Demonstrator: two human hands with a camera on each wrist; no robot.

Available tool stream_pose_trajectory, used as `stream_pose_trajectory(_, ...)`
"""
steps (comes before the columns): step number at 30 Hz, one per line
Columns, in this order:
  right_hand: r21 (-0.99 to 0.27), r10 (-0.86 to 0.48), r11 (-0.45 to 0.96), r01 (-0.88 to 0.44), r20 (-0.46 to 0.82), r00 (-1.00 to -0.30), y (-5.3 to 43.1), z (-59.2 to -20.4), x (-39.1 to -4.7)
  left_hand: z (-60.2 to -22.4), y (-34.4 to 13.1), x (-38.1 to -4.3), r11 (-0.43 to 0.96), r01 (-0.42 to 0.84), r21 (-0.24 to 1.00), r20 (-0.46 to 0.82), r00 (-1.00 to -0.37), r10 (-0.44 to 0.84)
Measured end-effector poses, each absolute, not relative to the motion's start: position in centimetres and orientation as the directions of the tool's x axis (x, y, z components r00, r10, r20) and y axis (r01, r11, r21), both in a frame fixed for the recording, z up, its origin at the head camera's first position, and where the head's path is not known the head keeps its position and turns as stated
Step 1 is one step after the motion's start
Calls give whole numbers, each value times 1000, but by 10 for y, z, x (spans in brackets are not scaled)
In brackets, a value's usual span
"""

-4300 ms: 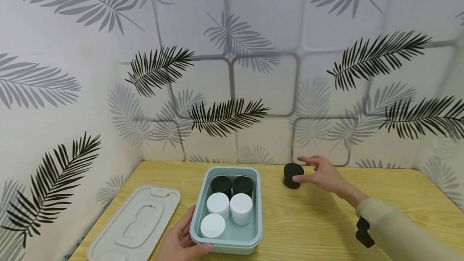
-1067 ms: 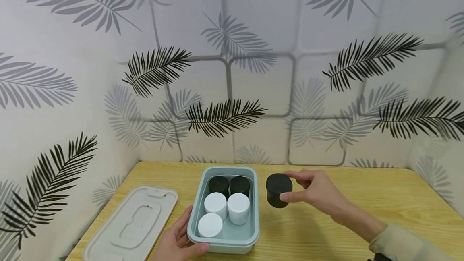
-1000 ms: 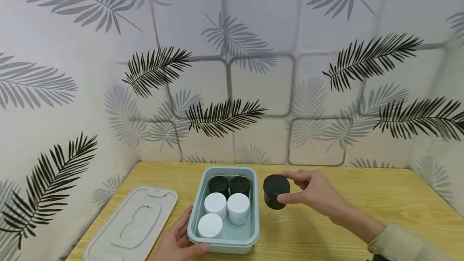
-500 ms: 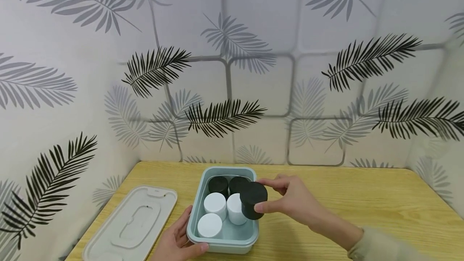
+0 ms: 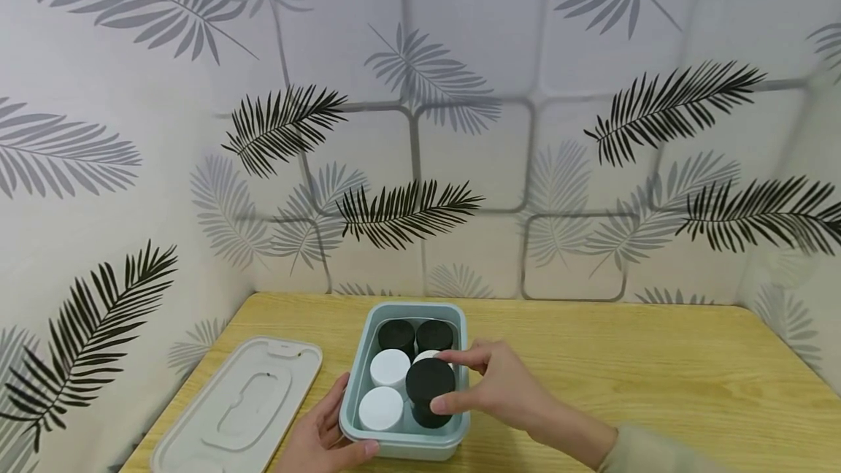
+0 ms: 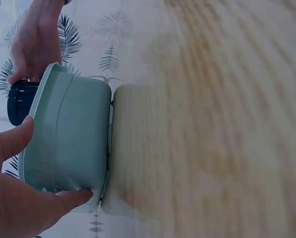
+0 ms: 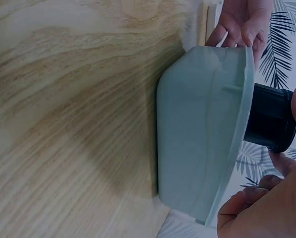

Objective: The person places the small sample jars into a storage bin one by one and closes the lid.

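My right hand pinches a black round-lidded jar between thumb and fingers. The jar is over the front right part of a pale blue-green plastic box, its lower part dipping below the rim in the right wrist view. Inside, two black jars stand at the back, with white jars in front of them. One white jar is partly hidden behind the held one. At the box's front left corner, my left hand grips the wall, thumb on the front and fingers along the side.
A pale rectangular lid lies on the wooden table, left of the box. Behind the table rises a leaf-patterned wall covering.
The black jar was picked up from the table at the right, then carried left and over the box by my right hand. My left hand keeps its hold on the box.
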State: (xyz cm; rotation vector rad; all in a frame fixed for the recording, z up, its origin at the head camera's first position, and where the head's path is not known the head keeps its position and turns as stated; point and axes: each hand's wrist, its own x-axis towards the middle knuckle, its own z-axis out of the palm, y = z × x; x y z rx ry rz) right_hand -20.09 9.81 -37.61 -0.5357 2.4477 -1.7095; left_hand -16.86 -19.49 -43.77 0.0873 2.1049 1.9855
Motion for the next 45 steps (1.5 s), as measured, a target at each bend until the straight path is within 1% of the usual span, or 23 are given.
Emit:
stream_pose_trajectory(5,-931,-350,299,-210,98,-931,93,-384,-200,-437,-194,-168,74,-119,990,-133,-968,211)
stream_pose_trajectory(13,-905,-306,392,-163,39,-951,90,-393,-202,-438,-194,-168,70,-120,990,-133,-967,219)
stream_pose_trajectory(21,-883,-270,441,-161,41,-962,87,-396,-205,-437,-193,-169,84,-115,990,-130,-969,209)
stream_pose_trajectory(28,-863,-224,492,-116,3,-975,86,-396,-207,-436,-193,-168,90,-125,988,-141,-968,207)
stream_pose_trajectory(41,-859,-203,510,-48,-66,-977,85,-397,-205,-435,-193,-168,93,-134,987,-150,-968,203)
stream_pose_trajectory(45,-861,-206,506,-51,-63,-977,84,-397,-205,-436,-193,-168,83,-129,988,-144,-968,206)
